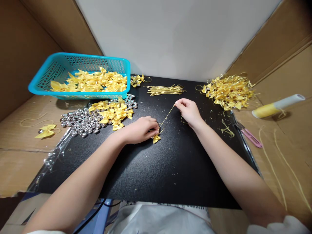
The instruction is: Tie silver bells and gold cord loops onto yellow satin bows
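Note:
My left hand (143,130) is closed over a small yellow ribbon bow (156,139), which peeks out beneath the fingertips just above the black tabletop. From there a thin gold cord (166,116) runs taut up to my right hand (187,110), whose thumb and forefinger pinch its end. A loop of cord shows beside the bow, and another curve of cord lies under my right hand. Left of my left hand lie loose yellow bows (114,112) and a heap of silver beads (84,120). Straight cut gold cords (165,90) are bundled beyond both hands.
A blue basket (128,74) of yellow bows stands back left. Finished-looking bows with cord loops (229,91) are piled back right. Pink-handled scissors (252,136), cord scraps (227,129) and a yellow-white tube (278,105) lie at right. Cardboard walls flank the black tabletop (170,175).

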`<act>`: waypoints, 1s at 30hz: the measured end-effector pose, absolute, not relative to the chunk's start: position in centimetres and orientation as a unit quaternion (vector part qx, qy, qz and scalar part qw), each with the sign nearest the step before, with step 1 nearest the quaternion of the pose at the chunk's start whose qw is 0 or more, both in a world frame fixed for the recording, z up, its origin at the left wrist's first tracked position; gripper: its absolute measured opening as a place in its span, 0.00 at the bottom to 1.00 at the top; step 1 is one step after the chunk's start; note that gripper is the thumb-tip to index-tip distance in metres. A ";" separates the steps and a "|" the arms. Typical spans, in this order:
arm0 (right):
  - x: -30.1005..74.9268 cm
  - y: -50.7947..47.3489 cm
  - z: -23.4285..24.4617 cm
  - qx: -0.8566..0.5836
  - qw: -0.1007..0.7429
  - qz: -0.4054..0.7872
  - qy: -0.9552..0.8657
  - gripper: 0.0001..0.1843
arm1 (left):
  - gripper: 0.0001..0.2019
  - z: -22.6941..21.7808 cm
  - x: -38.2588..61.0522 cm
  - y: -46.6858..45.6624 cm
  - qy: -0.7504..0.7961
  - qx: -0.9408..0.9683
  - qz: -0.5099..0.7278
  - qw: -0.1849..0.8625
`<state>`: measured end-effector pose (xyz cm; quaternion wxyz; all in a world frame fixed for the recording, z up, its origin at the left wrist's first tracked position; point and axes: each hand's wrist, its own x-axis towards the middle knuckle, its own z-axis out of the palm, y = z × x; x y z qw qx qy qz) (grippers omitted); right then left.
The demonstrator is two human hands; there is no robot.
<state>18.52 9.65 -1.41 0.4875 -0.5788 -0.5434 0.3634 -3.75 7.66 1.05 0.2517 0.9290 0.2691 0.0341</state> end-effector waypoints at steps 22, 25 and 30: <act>18.2 9.6 -1.4 -0.568 0.512 0.365 -0.531 0.08 | 0.11 1.4 -4.2 7.8 0.241 0.927 0.032 0.284; 18.2 9.6 -1.4 -0.565 0.513 0.366 -0.532 0.08 | 0.10 1.4 -4.3 7.8 0.238 0.927 0.037 0.288; 18.3 9.7 -1.5 -0.565 0.515 0.364 -0.532 0.07 | 0.10 1.3 -4.4 8.0 0.231 0.928 0.047 0.287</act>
